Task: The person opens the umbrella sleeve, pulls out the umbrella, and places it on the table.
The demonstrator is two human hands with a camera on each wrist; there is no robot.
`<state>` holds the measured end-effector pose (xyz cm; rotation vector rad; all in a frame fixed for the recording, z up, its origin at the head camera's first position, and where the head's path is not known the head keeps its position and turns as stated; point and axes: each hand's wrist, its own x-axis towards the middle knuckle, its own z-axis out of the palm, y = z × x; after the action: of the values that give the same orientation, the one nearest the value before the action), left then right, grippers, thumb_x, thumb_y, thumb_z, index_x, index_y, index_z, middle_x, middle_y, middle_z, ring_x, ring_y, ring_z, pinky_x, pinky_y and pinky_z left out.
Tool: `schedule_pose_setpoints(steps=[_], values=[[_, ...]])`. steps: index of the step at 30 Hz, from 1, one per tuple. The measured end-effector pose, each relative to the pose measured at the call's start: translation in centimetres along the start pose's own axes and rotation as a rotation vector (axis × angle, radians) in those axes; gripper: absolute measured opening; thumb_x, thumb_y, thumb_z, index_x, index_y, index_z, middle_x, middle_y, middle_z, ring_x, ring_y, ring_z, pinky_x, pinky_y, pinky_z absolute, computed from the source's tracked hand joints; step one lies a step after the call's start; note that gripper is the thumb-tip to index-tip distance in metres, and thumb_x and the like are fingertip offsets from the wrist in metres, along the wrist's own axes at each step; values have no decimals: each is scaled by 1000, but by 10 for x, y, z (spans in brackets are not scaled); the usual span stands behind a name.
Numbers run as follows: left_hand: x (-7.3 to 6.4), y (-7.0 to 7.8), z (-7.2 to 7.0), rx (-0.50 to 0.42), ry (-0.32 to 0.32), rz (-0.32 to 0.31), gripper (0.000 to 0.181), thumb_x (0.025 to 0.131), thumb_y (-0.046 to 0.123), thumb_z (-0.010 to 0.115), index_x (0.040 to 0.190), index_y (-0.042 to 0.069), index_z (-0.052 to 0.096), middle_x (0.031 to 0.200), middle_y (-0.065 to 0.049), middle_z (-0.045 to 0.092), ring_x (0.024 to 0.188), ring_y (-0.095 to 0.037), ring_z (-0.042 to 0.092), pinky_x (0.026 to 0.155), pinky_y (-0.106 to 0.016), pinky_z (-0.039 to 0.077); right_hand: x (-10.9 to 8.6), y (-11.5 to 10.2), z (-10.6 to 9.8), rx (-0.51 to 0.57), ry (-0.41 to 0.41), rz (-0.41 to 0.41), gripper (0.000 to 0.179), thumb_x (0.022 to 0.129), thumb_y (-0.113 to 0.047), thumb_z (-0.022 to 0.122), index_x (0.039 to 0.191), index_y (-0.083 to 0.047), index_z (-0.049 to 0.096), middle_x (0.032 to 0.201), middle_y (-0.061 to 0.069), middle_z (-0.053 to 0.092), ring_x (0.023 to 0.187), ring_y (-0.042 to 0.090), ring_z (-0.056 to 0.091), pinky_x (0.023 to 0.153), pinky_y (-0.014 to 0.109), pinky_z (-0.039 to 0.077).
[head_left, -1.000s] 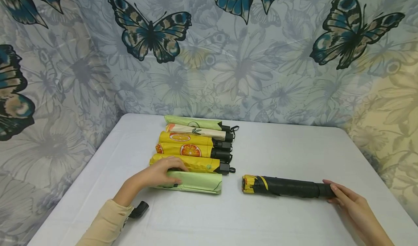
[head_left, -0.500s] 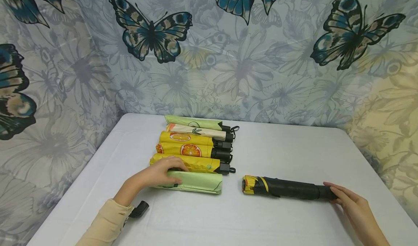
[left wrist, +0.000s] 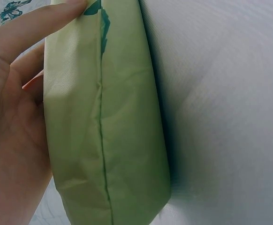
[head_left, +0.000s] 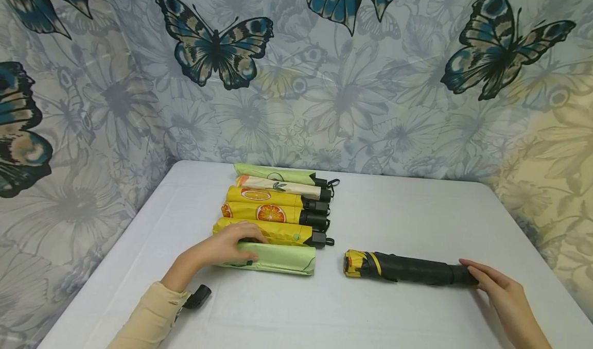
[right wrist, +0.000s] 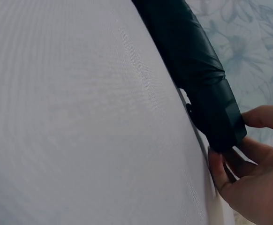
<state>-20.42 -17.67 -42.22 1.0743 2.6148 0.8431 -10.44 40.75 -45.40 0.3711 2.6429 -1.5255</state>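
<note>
In the head view, my left hand (head_left: 237,243) grips a light green folded umbrella (head_left: 287,260) that lies crosswise on the table. The left wrist view shows thumb and fingers at either side of its green cloth (left wrist: 132,108), which has a seam and a dark leaf print. My right hand (head_left: 502,290) holds a black folded umbrella (head_left: 412,267) by its handle end, fingertips around the black handle (right wrist: 216,112). Yellow cloth (head_left: 354,263) shows at that umbrella's left end. Just behind the green umbrella lies a yellow one (head_left: 282,231) with a black handle.
Farther back in the row lie two yellow umbrellas with orange-slice prints, one of them nearer (head_left: 259,212), a cream umbrella (head_left: 282,185) and another green one (head_left: 273,173). White cloth covers the table (head_left: 407,210). Butterfly-print fabric (head_left: 343,107) stands behind it.
My right hand and the black umbrella's handle end have shifted slightly toward me and to the right. My left hand and the green umbrella stay in place.
</note>
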Motion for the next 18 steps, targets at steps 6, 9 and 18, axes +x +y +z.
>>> schedule_pose_setpoints(steps=[6,9,18], values=[[0,0,0,-2,-4,-11,34,86,29,75,118,30,66,121,12,63,118,-15,56,102,-41,49,-1,-1,2,11,19,-39,53,100,-44,50,141,-11,53,109,-44,54,98,-33,42,74,0,35],[0,0,0,3,-6,-16,34,86,30,75,118,30,66,122,11,63,119,-16,56,103,-42,48,-1,-3,3,18,24,-47,53,100,-43,51,142,-10,52,109,-43,56,98,-33,43,74,0,37],[0,0,1,17,6,-1,34,86,29,75,119,29,66,120,12,63,117,-14,57,101,-40,49,2,-11,10,46,78,-74,48,99,-37,56,140,-12,54,106,-41,60,98,-32,44,75,-2,35]])
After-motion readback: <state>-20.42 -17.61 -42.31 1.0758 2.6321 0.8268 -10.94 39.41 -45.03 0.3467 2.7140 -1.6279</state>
